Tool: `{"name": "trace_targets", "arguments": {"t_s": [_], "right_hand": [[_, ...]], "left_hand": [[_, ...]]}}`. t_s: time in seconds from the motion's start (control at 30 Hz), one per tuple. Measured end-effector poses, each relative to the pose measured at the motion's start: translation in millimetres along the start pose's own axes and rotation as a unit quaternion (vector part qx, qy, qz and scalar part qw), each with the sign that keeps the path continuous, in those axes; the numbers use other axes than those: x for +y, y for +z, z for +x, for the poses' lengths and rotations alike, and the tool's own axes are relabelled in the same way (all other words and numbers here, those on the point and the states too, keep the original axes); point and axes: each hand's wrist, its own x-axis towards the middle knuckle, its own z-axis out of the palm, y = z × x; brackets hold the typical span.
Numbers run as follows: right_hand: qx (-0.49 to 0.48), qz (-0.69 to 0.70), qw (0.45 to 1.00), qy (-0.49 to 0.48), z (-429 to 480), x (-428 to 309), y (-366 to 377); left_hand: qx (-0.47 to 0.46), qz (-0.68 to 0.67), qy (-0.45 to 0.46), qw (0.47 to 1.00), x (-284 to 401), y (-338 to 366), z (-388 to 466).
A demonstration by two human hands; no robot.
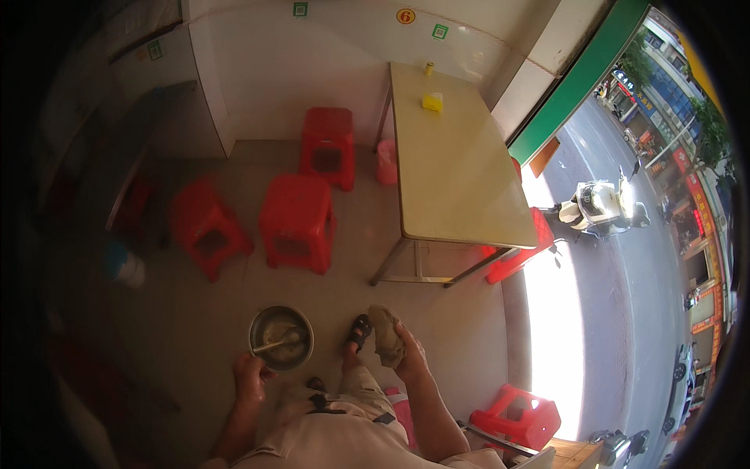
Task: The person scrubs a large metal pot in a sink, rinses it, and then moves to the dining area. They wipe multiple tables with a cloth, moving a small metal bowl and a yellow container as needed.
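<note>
My left hand (250,373) is closed at the near left rim of a round metal bowl (311,346). Inside the bowl lie some liquid or residue and a light-coloured spoon or ladle (287,340), its handle pointing toward that hand. My right hand (412,356) grips a crumpled greyish-brown cloth (385,335), held upright to the right of the bowl. The fingers of the right hand are partly hidden behind the cloth.
A long table (457,170) with a yellow tissue pack (432,102) stands ahead on the right. Several red plastic stools (299,205) stand left of it, and a pink bin (387,161) by its leg. Another red stool (515,416) is at the lower right. A street with a parked scooter (603,205) lies beyond the opening.
</note>
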Motion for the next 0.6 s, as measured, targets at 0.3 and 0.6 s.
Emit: {"name": "trace_targets", "arguments": {"t_s": [0.3, 0.6], "right_hand": [[0.178, -0.103, 0.973, -0.109, 210, -129, -19], [0.234, -0.677, 0.652, -0.25, 301, -135, 9]], "left_hand": [[-0.007, -0.012, 0.04, 0.999, 61, 134, 115], [-0.034, 0.001, 0.002, 0.999, 95, 215, 204]]}}
